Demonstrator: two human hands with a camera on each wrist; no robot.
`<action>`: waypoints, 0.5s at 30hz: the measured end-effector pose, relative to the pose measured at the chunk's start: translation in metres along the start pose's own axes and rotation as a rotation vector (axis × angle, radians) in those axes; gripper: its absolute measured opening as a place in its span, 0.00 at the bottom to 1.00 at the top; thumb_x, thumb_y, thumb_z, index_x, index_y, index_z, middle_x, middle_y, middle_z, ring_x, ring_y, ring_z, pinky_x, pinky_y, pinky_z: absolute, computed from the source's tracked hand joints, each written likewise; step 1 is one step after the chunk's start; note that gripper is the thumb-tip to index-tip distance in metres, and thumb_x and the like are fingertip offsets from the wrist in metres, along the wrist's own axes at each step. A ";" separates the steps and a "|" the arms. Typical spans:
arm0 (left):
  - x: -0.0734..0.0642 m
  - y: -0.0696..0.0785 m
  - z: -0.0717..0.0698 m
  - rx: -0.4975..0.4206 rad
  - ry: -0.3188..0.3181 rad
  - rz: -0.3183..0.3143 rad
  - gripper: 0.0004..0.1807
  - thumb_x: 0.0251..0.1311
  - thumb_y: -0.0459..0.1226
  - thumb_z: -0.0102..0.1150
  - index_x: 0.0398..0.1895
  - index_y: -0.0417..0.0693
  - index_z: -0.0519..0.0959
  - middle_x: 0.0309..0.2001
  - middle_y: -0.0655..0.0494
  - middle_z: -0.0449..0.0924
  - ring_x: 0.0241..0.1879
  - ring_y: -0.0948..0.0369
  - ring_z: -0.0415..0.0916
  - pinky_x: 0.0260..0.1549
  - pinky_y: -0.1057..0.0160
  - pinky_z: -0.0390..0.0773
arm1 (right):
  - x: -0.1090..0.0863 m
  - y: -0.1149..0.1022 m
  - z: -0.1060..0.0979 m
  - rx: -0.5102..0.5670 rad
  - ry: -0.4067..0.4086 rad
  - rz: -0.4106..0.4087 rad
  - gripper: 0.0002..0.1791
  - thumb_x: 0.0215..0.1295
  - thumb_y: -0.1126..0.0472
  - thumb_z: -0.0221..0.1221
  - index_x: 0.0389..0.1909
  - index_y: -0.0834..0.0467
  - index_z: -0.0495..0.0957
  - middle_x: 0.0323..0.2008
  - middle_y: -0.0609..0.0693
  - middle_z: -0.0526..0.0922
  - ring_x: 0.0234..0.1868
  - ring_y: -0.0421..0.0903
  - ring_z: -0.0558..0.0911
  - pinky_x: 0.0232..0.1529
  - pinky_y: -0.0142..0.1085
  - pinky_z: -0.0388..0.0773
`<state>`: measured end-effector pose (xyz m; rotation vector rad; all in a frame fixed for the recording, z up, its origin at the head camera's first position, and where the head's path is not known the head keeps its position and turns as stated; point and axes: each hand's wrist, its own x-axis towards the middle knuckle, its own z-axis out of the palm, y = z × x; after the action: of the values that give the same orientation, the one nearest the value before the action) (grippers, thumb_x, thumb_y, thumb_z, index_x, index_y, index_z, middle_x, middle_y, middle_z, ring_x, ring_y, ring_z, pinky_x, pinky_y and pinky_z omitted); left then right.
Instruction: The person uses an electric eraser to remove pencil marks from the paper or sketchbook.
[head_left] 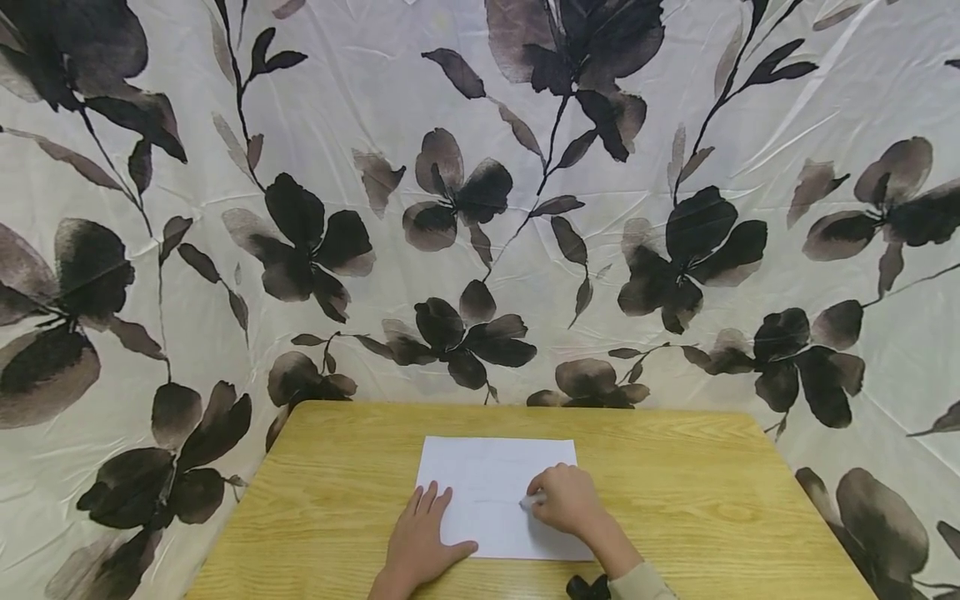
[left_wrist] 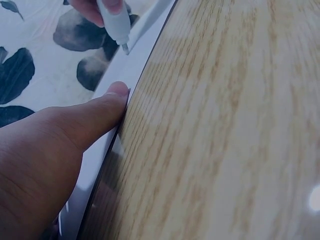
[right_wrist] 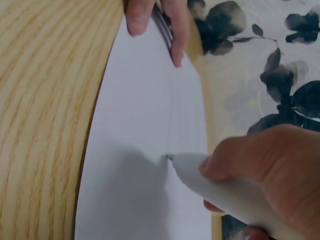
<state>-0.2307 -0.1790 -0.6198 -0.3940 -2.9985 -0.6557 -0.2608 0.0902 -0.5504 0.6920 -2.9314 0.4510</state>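
A sheet of white paper [head_left: 495, 462] lies on the table. My left hand [head_left: 422, 535] rests on its lower left corner with fingers spread; in the left wrist view the thumb [left_wrist: 102, 107] presses along the near edge. My right hand [head_left: 567, 500] grips a thick white pen [right_wrist: 225, 197] with a narrow grey metal tip. In the right wrist view that tip is right at the paper's surface, and a shadow falls beside it. A faint line [head_left: 491, 502] runs across the middle of the sheet, left of the pen.
The yellow wood-grain table [head_left: 337, 467] extends on both sides of the paper. A cloth [head_left: 465, 275] with dark flower prints hangs behind it. A small black object [head_left: 588, 587] shows beside the right sleeve [head_left: 643, 583] at the near edge.
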 end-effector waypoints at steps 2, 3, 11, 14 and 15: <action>0.000 -0.001 0.000 0.001 0.000 -0.001 0.56 0.43 0.73 0.58 0.68 0.43 0.69 0.70 0.38 0.60 0.70 0.39 0.52 0.65 0.39 0.57 | 0.001 0.000 0.001 -0.004 0.009 -0.003 0.09 0.42 0.61 0.67 0.28 0.49 0.88 0.24 0.40 0.83 0.18 0.37 0.63 0.16 0.30 0.59; 0.000 -0.001 0.000 0.001 0.001 -0.001 0.56 0.43 0.73 0.58 0.68 0.43 0.69 0.70 0.38 0.60 0.70 0.39 0.52 0.65 0.39 0.57 | 0.001 -0.001 0.001 -0.002 0.008 -0.005 0.09 0.42 0.61 0.67 0.28 0.48 0.88 0.24 0.40 0.83 0.18 0.37 0.63 0.15 0.30 0.59; -0.002 0.000 -0.003 -0.004 0.012 0.014 0.55 0.45 0.72 0.59 0.68 0.41 0.69 0.69 0.37 0.61 0.70 0.38 0.52 0.65 0.39 0.57 | 0.003 -0.002 0.003 0.013 0.008 -0.012 0.08 0.43 0.60 0.68 0.28 0.49 0.88 0.25 0.41 0.84 0.19 0.37 0.66 0.17 0.31 0.63; -0.002 0.000 -0.003 -0.003 0.012 0.017 0.55 0.45 0.72 0.59 0.68 0.41 0.69 0.69 0.37 0.61 0.70 0.38 0.52 0.65 0.39 0.56 | 0.003 -0.003 0.003 0.007 0.008 -0.003 0.08 0.43 0.60 0.68 0.28 0.48 0.88 0.25 0.41 0.84 0.20 0.36 0.68 0.17 0.32 0.65; -0.001 0.000 -0.002 -0.003 0.012 0.018 0.55 0.45 0.72 0.59 0.68 0.41 0.69 0.69 0.37 0.61 0.70 0.38 0.52 0.65 0.39 0.57 | 0.003 -0.003 0.003 0.007 0.006 -0.001 0.08 0.43 0.59 0.68 0.28 0.48 0.88 0.25 0.41 0.84 0.20 0.37 0.68 0.17 0.32 0.65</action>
<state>-0.2293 -0.1800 -0.6181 -0.4150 -2.9796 -0.6589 -0.2620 0.0850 -0.5520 0.6914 -2.9253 0.4623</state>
